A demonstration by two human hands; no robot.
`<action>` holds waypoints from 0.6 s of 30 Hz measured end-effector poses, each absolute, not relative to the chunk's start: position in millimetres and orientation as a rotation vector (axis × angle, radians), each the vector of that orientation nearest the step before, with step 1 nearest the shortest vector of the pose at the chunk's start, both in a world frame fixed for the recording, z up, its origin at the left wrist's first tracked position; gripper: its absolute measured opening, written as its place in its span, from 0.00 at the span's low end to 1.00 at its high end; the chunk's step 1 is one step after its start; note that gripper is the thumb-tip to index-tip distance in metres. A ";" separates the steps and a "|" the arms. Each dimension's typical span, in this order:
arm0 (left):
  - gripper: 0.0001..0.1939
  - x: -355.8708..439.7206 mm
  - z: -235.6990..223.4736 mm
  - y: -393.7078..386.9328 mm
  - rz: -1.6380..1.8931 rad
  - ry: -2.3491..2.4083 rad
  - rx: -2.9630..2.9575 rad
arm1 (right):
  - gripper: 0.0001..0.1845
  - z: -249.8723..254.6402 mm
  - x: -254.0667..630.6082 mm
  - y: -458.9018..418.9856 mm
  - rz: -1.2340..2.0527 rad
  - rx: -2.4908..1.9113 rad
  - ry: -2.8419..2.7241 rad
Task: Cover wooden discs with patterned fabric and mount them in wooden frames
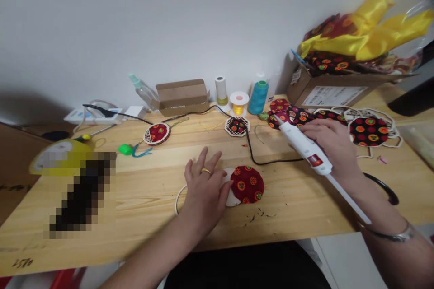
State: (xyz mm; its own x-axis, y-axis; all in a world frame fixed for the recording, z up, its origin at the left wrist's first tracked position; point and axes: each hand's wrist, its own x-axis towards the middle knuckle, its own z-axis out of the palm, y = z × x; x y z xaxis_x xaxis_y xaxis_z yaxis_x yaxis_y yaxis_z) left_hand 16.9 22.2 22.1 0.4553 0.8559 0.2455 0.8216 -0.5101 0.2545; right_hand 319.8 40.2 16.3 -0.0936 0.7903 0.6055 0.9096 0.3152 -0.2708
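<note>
Round cloth disc on a pine table, cardboard box at far right

The left hand point(203, 194) rests on the round cloth disc point(247, 184) on the pine table point(145, 198), a thin hoop point(176, 198) beside it. Right of the disc, the right hand point(334, 144) holds a plastic hot glue gun point(305, 144) above the table. Behind, a cone of thread point(258, 97) stands near the wall, left of the cardboard box point(334, 90).

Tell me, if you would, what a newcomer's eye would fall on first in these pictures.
The white hot glue gun gripped in the right hand stands out first, at the right of the wooden table. Bright yellow satin fabric billows from a cardboard box at the back right. At front centre, the left hand presses a red patterned fabric circle.
</note>
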 end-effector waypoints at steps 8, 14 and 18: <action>0.05 29.8 15.1 14.9 0.536 1.644 2.483 | 0.09 8.8 318.8 42.2 -0.227 -1.404 -1.992; 0.09 33.4 12.9 15.2 0.554 1.668 2.443 | 0.08 7.9 316.6 41.6 -0.213 -1.428 -2.015; 0.09 30.7 13.1 13.4 0.590 1.652 2.451 | 0.08 7.8 315.7 40.9 -0.190 -1.439 -2.014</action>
